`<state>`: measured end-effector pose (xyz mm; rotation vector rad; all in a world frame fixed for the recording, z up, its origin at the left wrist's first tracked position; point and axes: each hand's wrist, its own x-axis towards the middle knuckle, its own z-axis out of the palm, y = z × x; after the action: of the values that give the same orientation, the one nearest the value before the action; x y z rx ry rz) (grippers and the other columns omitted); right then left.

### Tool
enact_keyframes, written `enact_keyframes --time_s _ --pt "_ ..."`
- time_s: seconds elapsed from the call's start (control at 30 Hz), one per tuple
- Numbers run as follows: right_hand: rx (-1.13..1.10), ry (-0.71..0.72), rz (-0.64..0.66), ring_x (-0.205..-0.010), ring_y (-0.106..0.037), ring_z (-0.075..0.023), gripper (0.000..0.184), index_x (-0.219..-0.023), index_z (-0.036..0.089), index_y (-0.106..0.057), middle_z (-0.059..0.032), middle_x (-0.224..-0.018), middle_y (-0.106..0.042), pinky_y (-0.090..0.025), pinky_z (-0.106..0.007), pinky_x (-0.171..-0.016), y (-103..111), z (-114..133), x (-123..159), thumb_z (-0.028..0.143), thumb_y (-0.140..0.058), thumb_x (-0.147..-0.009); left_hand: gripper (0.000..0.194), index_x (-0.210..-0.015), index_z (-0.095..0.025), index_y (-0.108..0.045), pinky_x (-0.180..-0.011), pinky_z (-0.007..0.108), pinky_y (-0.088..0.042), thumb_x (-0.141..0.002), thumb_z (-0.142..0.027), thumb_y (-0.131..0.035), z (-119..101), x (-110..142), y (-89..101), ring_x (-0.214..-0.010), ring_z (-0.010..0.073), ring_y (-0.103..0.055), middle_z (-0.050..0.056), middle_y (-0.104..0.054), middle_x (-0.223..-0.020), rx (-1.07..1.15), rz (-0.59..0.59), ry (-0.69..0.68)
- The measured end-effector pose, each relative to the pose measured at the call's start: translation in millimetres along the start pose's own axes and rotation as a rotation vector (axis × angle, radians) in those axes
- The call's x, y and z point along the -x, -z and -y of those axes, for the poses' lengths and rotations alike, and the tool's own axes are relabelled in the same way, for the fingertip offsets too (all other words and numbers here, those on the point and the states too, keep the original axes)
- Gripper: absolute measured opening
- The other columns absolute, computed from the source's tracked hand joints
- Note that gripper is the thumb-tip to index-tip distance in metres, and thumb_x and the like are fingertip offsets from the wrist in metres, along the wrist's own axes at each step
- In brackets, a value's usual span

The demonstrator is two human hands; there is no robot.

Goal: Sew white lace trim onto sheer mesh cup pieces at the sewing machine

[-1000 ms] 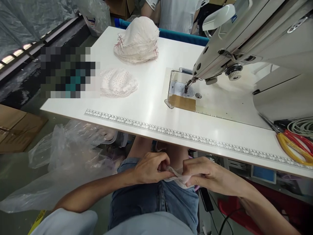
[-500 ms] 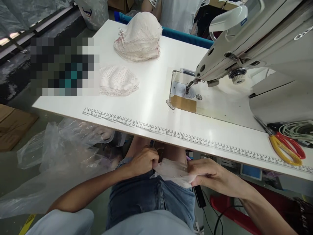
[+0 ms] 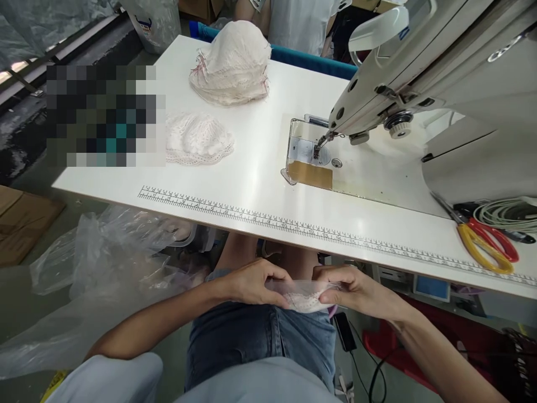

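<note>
Over my lap, below the table edge, a small white lace fabric piece (image 3: 305, 301) with a sheer layer is stretched between my hands. My left hand (image 3: 262, 284) pinches its left end, thumb below and fingers above. My right hand (image 3: 350, 288) grips the right end between thumb and fingers. Parts of the piece are hidden by the fingers. On the table lies a white lace piece (image 3: 201, 140), with a stack of pale cup-shaped fabric pieces (image 3: 235, 64) behind it. A sewing machine (image 3: 377, 95) stands to the right, its needle area apart from both hands.
A printed ruler strip (image 3: 268, 219) runs along the front of the white table (image 3: 247, 173). Scissors (image 3: 482, 246) with red and yellow handles lie at the right beside coiled cords (image 3: 507, 215). Clear plastic sheeting (image 3: 113, 268) hangs at the left. Another person (image 3: 297, 25) is beyond the table.
My left hand has opened out from a fist into a pinch on the fabric. The piece has turned so its lace shows, and my right hand has shifted its grip. The view moved slightly.
</note>
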<state>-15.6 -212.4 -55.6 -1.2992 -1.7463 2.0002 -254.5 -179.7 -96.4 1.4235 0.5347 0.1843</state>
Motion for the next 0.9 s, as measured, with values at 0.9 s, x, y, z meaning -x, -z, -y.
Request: enact_keyframes --time_s 0.9 --pt "-0.179 0.110 0.091 -0.062 -0.047 -0.0088 0.022 -0.071 0.013 -0.063 0.0019 -0.068 -0.052 -0.036 -0.021 -0.057 -24.6 -13.8 -6.0 0.033 -0.064 -0.080 0.031 -0.087 -0.013 -0.073 -0.065 0.019 -0.048 -0.064 -0.034 -0.076 -13.7 0.9 -9.2 -0.066 0.0117 -0.063 0.003 -0.071 -0.072 0.242 0.135 0.298"
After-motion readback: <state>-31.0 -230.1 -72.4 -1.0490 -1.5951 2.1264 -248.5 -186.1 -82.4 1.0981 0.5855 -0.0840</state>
